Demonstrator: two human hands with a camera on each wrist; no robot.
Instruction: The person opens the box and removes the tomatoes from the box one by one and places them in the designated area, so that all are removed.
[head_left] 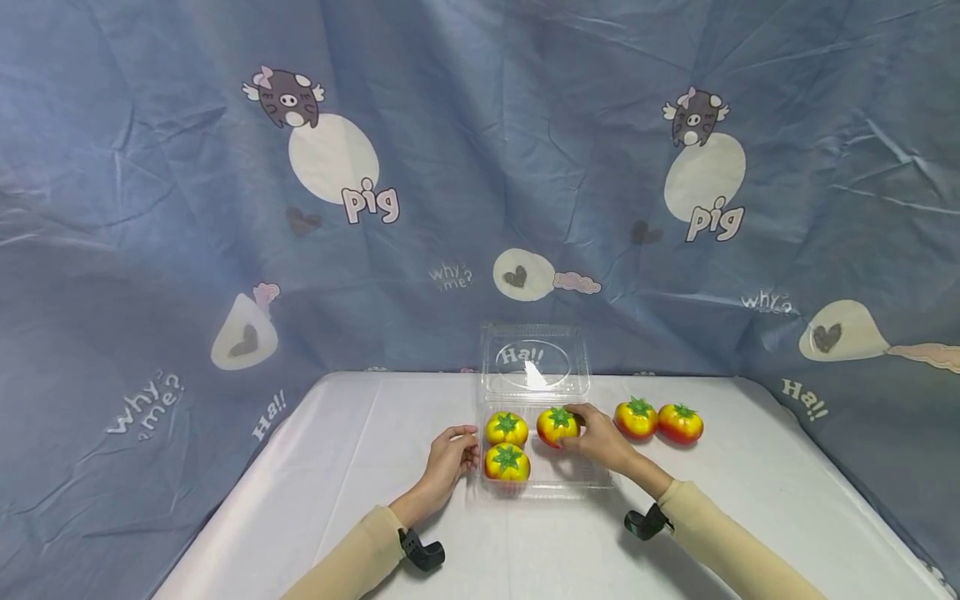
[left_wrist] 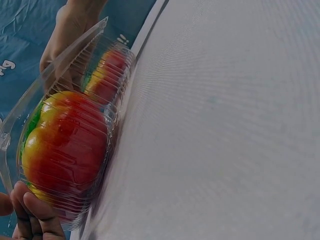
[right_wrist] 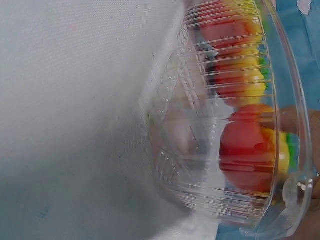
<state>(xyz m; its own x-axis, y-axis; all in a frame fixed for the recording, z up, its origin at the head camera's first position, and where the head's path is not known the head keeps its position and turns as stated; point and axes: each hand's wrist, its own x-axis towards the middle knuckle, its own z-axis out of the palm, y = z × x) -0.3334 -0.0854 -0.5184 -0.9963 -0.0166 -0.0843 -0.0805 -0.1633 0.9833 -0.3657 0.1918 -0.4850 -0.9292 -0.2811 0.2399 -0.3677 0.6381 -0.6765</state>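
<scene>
A clear plastic clamshell box (head_left: 555,482) sits on the table with its lid (head_left: 573,385) raised at the back. My right hand (head_left: 604,439) reaches over its right side and grips a yellow-and-red toy tomato (head_left: 558,426) with a green leafy top. In the right wrist view that tomato (right_wrist: 247,150) shows through the ribbed wall. Two more toy tomatoes, a rear one (head_left: 507,427) and a front one (head_left: 507,462), lie along the box's left side. At that side my left hand (head_left: 447,461) holds the edge, its fingers (left_wrist: 42,212) and thumb around the rim.
Right of the box, two toy tomatoes, one nearer (head_left: 636,418) and one farther right (head_left: 681,424), stand side by side on the white-covered table (head_left: 360,467). A blue printed curtain (head_left: 420,167) hangs behind the table and around its sides.
</scene>
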